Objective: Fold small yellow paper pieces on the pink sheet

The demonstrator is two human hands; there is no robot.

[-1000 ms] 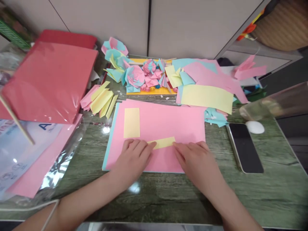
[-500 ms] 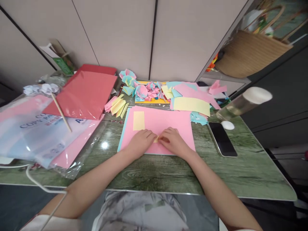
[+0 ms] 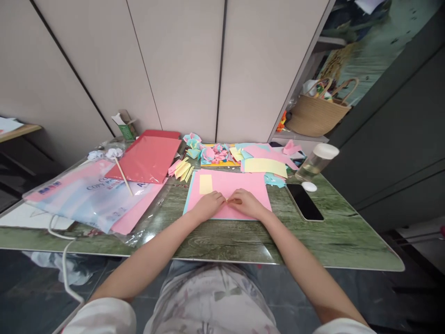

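My left hand (image 3: pixel 209 205) and my right hand (image 3: pixel 247 204) meet over a stack of coloured sheets, a pink sheet (image 3: pixel 236 182) on top with a blue edge showing. Between my fingertips is a small piece of yellow paper (image 3: pixel 227 200), mostly covered, so its shape cannot be made out. Both hands are closed, thumbs and fingers pinching it from either side. Just beyond my left hand, a flat yellow paper rectangle (image 3: pixel 206 184) lies on the pink sheet.
Folded paper strips (image 3: pixel 182 170) and paper flowers (image 3: pixel 208 153) lie behind the stack. A phone (image 3: pixel 304 202), a white lid (image 3: pixel 309 186) and a clear bottle (image 3: pixel 317 163) are to the right. Red folders (image 3: pixel 149 157), a plastic paper packet (image 3: pixel 100 195) and a wooden stick (image 3: pixel 123 176) are left.
The view has shifted, bringing more of the shelf and floor into sight. My hands stay together over the pink sheet, and less of the small yellow paper shows between them.
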